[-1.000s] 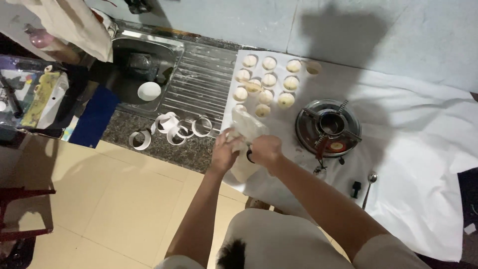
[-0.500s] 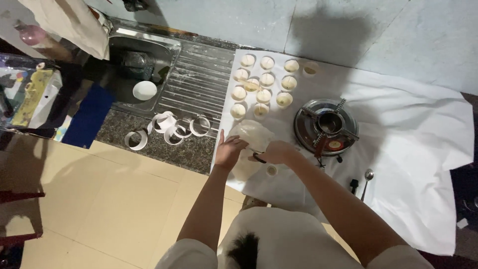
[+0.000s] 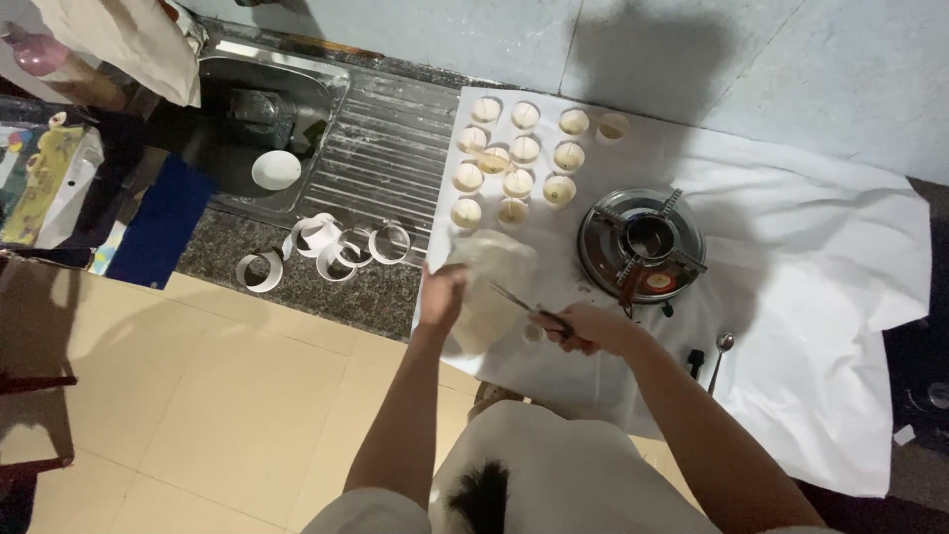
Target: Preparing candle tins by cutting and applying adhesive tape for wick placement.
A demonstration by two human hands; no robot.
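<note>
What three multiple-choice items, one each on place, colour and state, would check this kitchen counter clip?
1. Where do the small filled cups stand?
A. in the sink
B. on the white sheet, beyond the hands
C. on the floor

2. What colour is the bowl in the sink?
A. white
B. red
C. black

3. What is the right hand doing?
A. resting empty
B. holding scissors
C. gripping the spoon

Answers: 1 B, they sit in rows on the white sheet; 2 A, it shows white against the steel basin; 3 B, thin blades reach from it toward the pale bag in the left hand.
</note>
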